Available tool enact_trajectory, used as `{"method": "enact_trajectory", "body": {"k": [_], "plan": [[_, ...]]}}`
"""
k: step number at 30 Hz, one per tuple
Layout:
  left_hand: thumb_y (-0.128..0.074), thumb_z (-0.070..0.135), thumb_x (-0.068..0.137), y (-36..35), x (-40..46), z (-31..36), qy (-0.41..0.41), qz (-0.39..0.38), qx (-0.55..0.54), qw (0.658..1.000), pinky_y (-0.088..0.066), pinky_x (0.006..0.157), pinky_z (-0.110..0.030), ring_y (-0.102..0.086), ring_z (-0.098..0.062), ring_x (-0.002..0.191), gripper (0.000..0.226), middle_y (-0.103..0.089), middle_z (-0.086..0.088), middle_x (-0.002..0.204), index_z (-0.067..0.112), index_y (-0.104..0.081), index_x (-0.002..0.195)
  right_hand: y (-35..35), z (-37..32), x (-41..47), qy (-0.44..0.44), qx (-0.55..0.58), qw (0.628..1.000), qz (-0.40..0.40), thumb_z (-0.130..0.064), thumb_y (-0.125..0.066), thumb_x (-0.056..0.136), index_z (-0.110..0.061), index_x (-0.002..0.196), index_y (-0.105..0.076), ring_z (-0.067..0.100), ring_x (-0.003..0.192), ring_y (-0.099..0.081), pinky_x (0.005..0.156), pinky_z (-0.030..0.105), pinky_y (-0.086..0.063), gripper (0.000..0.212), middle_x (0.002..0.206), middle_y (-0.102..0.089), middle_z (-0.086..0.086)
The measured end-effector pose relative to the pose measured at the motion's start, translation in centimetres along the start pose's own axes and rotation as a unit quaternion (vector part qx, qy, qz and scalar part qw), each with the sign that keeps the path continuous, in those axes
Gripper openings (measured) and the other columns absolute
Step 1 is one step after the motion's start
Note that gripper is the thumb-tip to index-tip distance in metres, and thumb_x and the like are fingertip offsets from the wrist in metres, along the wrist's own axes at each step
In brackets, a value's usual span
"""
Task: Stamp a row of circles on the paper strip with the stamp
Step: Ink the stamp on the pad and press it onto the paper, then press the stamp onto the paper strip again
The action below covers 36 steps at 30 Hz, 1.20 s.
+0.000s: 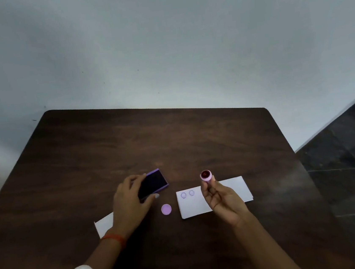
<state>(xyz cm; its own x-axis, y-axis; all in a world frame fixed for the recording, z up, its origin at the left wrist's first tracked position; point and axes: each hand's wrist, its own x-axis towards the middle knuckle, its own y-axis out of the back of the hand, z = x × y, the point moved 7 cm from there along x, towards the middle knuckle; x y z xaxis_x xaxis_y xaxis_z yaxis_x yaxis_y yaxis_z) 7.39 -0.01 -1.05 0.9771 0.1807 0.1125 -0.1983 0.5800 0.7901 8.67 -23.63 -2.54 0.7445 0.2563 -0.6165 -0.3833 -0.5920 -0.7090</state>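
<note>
A white paper strip (233, 185) lies on the dark wooden table (150, 137) and carries two faint stamped circles (187, 194) at its left end. My right hand (221, 198) holds a small pink round stamp (206, 175) above the strip, with its dark inked face turned up toward me. My left hand (131, 199) grips the near end of a purple ink pad (153, 183), open with its dark pad showing, left of the strip. A pink round cap (166, 209) rests on the table between the pad and the strip.
Another white sheet (104, 225) lies partly under my left wrist. A pale wall rises beyond the table's far edge. Dark tiled floor (353, 169) shows to the right of the table.
</note>
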Motion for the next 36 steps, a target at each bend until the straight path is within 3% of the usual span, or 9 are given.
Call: {"method": "enact_trajectory", "body": {"k": [8, 12, 17, 20, 22, 25, 30, 33, 36], "plan": [[-0.065, 0.05, 0.075, -7.0, -1.7, 6.0, -0.082, -0.115, 0.02, 0.99, -0.023, 0.114, -0.037, -0.036, -0.016, 0.132, 0.068, -0.045, 0.002, 0.142, 0.027, -0.042, 0.134, 3.3, -1.8, -1.0, 0.02, 0.013, 0.999, 0.032, -0.002, -0.064, 0.067, 0.004, 0.092, -0.067, 0.022, 0.077, -0.072, 0.061, 0.028, -0.06, 0.026, 0.088, -0.074, 0.017], [-0.063, 0.052, 0.075, -8.2, -1.8, 5.9, -0.094, -0.122, 0.036, 0.987, -0.005, 0.118, -0.036, -0.028, -0.015, 0.138, 0.07, -0.043, 0.004, 0.144, 0.024, -0.041, 0.135, 4.4, -2.6, -0.9, 0.027, 0.017, 0.998, 0.057, -0.001, -0.061, 0.072, 0.003, 0.095, -0.065, 0.021, 0.076, -0.072, 0.061, 0.028, -0.06, 0.023, 0.085, -0.075, 0.016], [-0.06, 0.053, 0.076, -8.8, -1.9, 5.6, -0.098, -0.122, 0.056, 0.986, 0.002, 0.118, -0.037, -0.022, -0.014, 0.141, 0.07, -0.042, 0.005, 0.145, 0.024, -0.04, 0.136, 5.2, -2.6, -0.5, 0.028, 0.008, 0.997, 0.07, 0.0, -0.064, 0.068, 0.003, 0.094, -0.068, 0.022, 0.077, -0.072, 0.06, 0.03, -0.061, 0.026, 0.086, -0.075, 0.017], [-0.058, 0.054, 0.078, -8.9, -1.9, 5.6, -0.107, -0.123, 0.074, 0.984, 0.005, 0.117, -0.036, -0.021, -0.015, 0.142, 0.069, -0.04, 0.004, 0.146, 0.024, -0.039, 0.137, 5.0, -2.8, 0.0, 0.049, -0.053, 0.995, 0.071, 0.001, -0.06, 0.077, -0.001, 0.087, -0.072, 0.019, 0.079, -0.072, 0.066, 0.029, -0.061, 0.015, 0.087, -0.075, 0.013], [-0.056, 0.055, 0.079, -9.0, -1.9, 5.7, -0.113, -0.124, 0.09, 0.982, 0.008, 0.116, -0.036, -0.02, -0.016, 0.142, 0.069, -0.039, 0.004, 0.147, 0.024, -0.038, 0.138, 4.7, -3.1, 0.4, 0.085, -0.15, 0.981, 0.085, -0.002, -0.057, 0.083, -0.004, 0.094, -0.069, 0.018, 0.085, -0.07, 0.075, 0.03, -0.057, 0.016, 0.092, -0.073, 0.009], [-0.054, 0.056, 0.079, -9.1, -1.9, 5.7, -0.121, -0.126, 0.105, 0.979, 0.01, 0.115, -0.037, -0.021, -0.017, 0.142, 0.068, -0.038, 0.003, 0.148, 0.024, -0.038, 0.137, 3.6, -4.1, 0.2, 0.169, -0.354, 0.912, 0.123, -0.008, -0.067, 0.078, -0.013, 0.095, -0.067, 0.013, 0.09, -0.067, 0.08, 0.024, -0.053, 0.017, 0.097, -0.071, 0.006], [-0.053, 0.057, 0.08, -9.0, -1.9, 5.8, -0.131, -0.124, 0.116, 0.977, 0.011, 0.115, -0.04, -0.021, -0.018, 0.142, 0.067, -0.038, 0.002, 0.148, 0.023, -0.039, 0.136, -0.3, -4.3, -0.3, 0.316, -0.634, 0.698, 0.102, -0.019, -0.071, 0.077, -0.023, 0.089, -0.067, 0.002, 0.082, -0.063, 0.076, 0.013, -0.048, 0.013, 0.089, -0.072, -0.005], [-0.05, 0.059, 0.08, -9.1, -1.9, 5.8, -0.128, -0.131, 0.125, 0.975, 0.014, 0.114, -0.039, -0.017, -0.017, 0.143, 0.068, -0.034, 0.004, 0.151, 0.025, -0.036, 0.138, -1.4, -3.5, 0.4, 0.324, -0.734, 0.59, 0.093, -0.018, -0.064, 0.083, -0.02, 0.093, -0.066, 0.002, 0.082, -0.058, 0.072, 0.005, -0.037, 0.01, 0.095, -0.071, -0.003], [-0.048, 0.06, 0.081, -9.2, -1.9, 5.7, -0.126, -0.135, 0.127, 0.975, 0.015, 0.114, -0.039, -0.014, -0.016, 0.144, 0.068, -0.032, 0.005, 0.151, 0.025, -0.034, 0.138, -0.9, -2.7, 1.4, 0.281, -0.803, 0.517, 0.097, -0.015, -0.058, 0.086, -0.018, 0.101, -0.062, 0.013, 0.094, -0.06, 0.08, 0.017, -0.042, 0.015, 0.108, -0.067, 0.002]]}}
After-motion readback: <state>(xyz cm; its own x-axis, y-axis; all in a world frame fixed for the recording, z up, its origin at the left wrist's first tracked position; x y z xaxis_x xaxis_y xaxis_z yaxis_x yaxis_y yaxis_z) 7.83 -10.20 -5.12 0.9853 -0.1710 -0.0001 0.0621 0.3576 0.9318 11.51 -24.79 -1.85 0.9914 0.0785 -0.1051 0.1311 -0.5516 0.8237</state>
